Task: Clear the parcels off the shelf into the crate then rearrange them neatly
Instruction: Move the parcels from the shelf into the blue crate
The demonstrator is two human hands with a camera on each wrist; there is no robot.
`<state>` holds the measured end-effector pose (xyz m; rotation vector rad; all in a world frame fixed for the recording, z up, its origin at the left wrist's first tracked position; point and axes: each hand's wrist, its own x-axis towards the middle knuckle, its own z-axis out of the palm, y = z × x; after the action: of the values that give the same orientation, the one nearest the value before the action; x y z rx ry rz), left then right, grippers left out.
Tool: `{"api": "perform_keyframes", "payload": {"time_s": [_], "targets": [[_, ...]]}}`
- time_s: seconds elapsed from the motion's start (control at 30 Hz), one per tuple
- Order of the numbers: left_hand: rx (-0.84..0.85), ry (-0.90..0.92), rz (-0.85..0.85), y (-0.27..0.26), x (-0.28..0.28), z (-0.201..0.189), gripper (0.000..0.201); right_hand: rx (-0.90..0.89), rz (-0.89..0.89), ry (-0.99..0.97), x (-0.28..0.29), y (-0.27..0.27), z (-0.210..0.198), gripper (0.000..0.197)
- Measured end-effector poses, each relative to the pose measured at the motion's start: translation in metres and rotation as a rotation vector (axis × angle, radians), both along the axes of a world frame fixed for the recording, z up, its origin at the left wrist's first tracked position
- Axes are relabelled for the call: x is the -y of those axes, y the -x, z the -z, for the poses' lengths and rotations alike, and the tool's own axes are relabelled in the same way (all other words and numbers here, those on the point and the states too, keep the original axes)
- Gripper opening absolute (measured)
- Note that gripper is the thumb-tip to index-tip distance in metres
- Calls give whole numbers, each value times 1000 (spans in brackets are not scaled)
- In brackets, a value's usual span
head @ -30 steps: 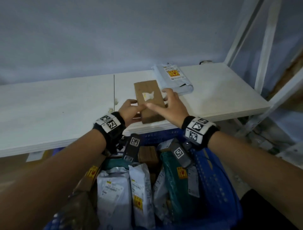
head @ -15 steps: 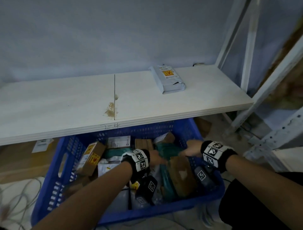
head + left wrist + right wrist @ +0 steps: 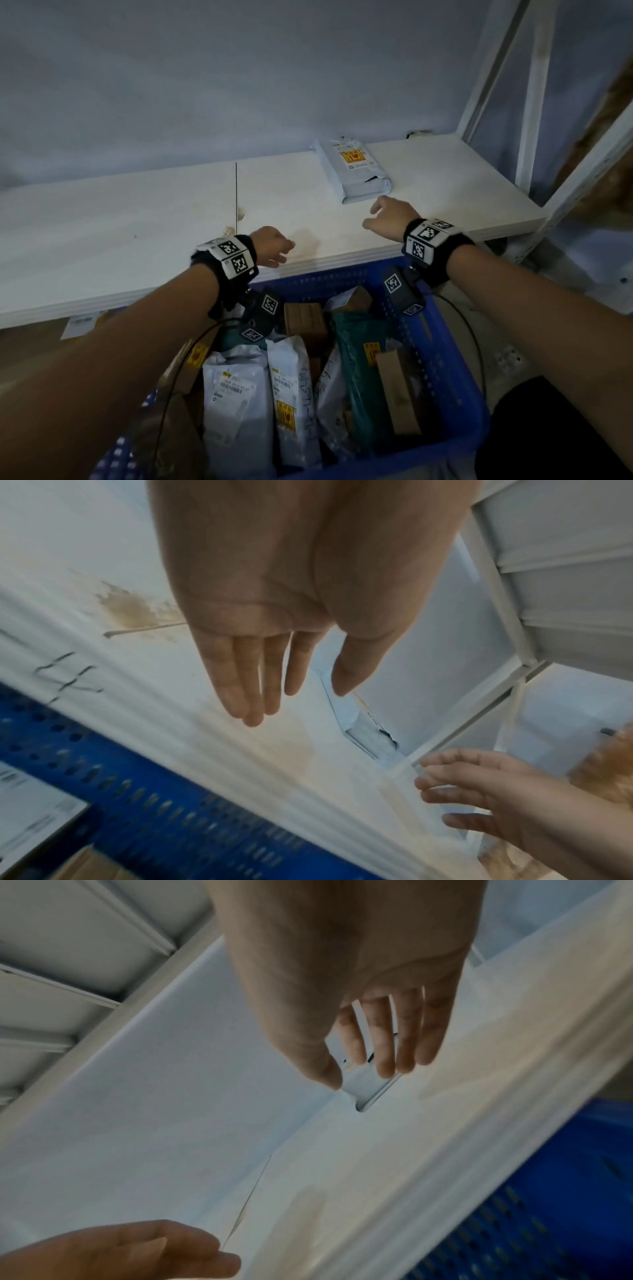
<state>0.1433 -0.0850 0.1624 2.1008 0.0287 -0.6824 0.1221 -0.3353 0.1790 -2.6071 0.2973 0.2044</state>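
One grey mailer parcel [image 3: 356, 171] with a yellow label lies on the white shelf [image 3: 137, 226], toward its back right. My right hand [image 3: 383, 214] hovers just in front of the parcel, fingers spread and empty; the right wrist view shows its fingertips [image 3: 387, 1066] almost at the parcel's near end [image 3: 366, 1085]. My left hand [image 3: 274, 248] is over the shelf's front edge, fingers straight, holding nothing [image 3: 260, 696]. Below the shelf stands the blue crate [image 3: 442, 346], packed with several mailers and boxes, among them a brown box [image 3: 399, 390] at its right side.
White metal shelf uprights [image 3: 534, 96] rise at the right end of the shelf. A brown stain [image 3: 239, 216] marks the shelf by the board seam. Black cables [image 3: 476, 342] hang from both wristbands over the crate. Cardboard [image 3: 30, 346] lies under the shelf on the left.
Both hands set the brown box down in the crate's right side and let go. They have since risen empty to the shelf, the right one close to the grey parcel.
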Motion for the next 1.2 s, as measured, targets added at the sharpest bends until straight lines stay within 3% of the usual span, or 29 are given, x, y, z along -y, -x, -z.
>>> {"api": "perform_keyframes", "payload": {"time_s": [0.13, 0.33, 0.5, 0.63, 0.73, 0.83, 1.07, 1.1, 1.2], "targets": [[63, 66, -47, -37, 8, 1, 12, 130, 97, 4, 6, -45, 5, 54], [99, 180, -119, -89, 42, 9, 14, 170, 194, 17, 25, -97, 26, 78], [20, 381, -195, -117, 86, 30, 3, 226, 155, -163, 45, -128, 39, 97], [37, 381, -164, -134, 113, 37, 45, 215, 191, -329, 46, -147, 43, 96], [3, 445, -215, -146, 124, 36, 51, 223, 220, -371, 43, -154, 47, 85], [-25, 506, -271, -155, 122, 35, 45, 225, 237, -398, 39, -156, 48, 82], [-34, 493, -301, -137, 81, 31, 20, 122, 269, -503, 35, -131, 47, 105], [-25, 465, -277, -128, 74, 28, 17, 127, 257, -551, 31, -125, 47, 104], [12, 398, -177, -101, 54, 19, 10, 143, 204, -692, 15, -103, 44, 59]]}}
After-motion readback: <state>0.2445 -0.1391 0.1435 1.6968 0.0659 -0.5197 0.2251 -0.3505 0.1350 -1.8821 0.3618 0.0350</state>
